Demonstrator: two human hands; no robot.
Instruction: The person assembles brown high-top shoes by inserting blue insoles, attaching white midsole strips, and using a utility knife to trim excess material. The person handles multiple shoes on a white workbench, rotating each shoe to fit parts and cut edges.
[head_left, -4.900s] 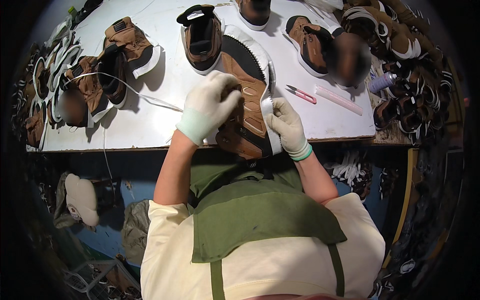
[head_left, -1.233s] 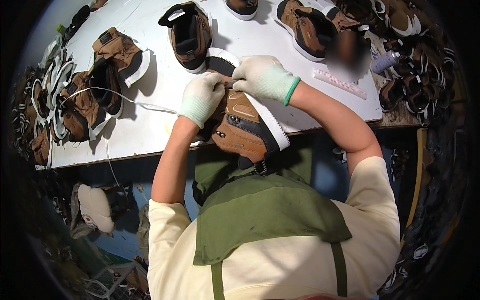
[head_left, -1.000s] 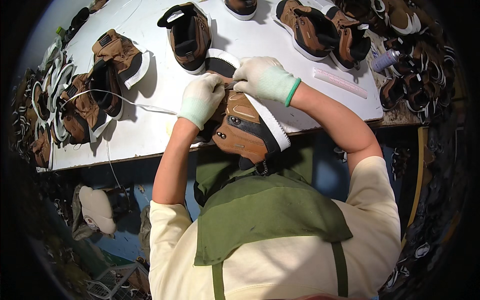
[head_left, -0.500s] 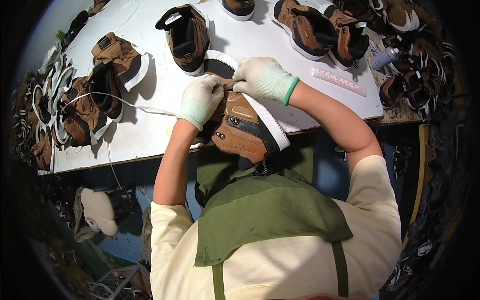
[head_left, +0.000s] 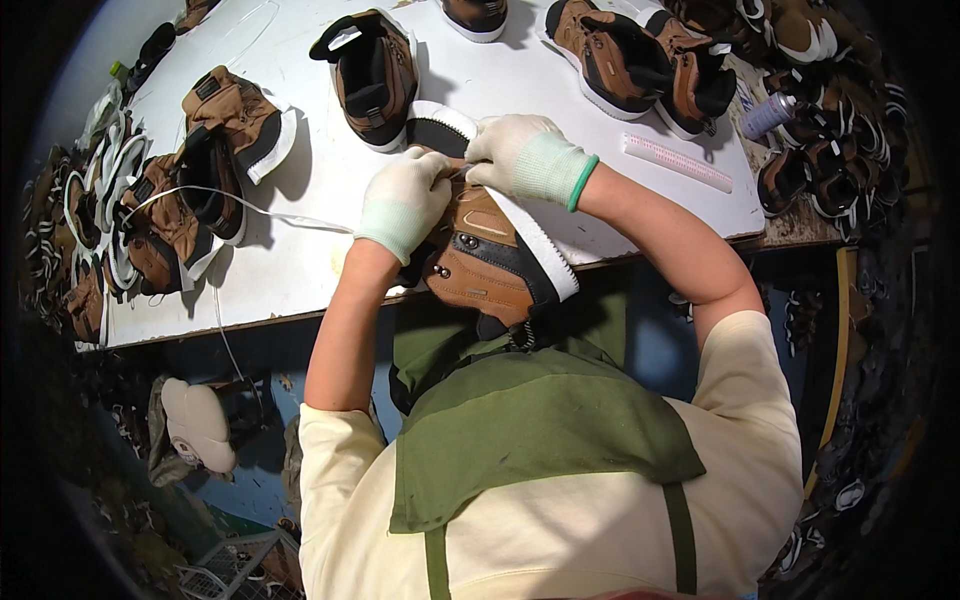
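A brown and black shoe (head_left: 482, 262) with a white sole edge lies on its side at the table's front edge, its toe pointing away from me. My left hand (head_left: 405, 200), in a pale knit glove, is closed at the shoe's upper near the tongue area. Close beside it, my gloved right hand (head_left: 522, 158) is pinched at the same spot, along the white sole edge. The fingertips of both hands nearly meet. Whatever small part lies between them is too hidden to make out.
Brown shoes stand on the white table (head_left: 300, 240), among them one shoe (head_left: 375, 80) just beyond my hands. A white and pink ruler (head_left: 678, 163) lies to the right, near a spray can (head_left: 768, 116). Piles of shoes crowd both sides. A white cord (head_left: 270, 211) runs across the left.
My left hand has shifted slightly and its fingers have turned a little toward the right hand. The right hand and the shoe stay almost in place.
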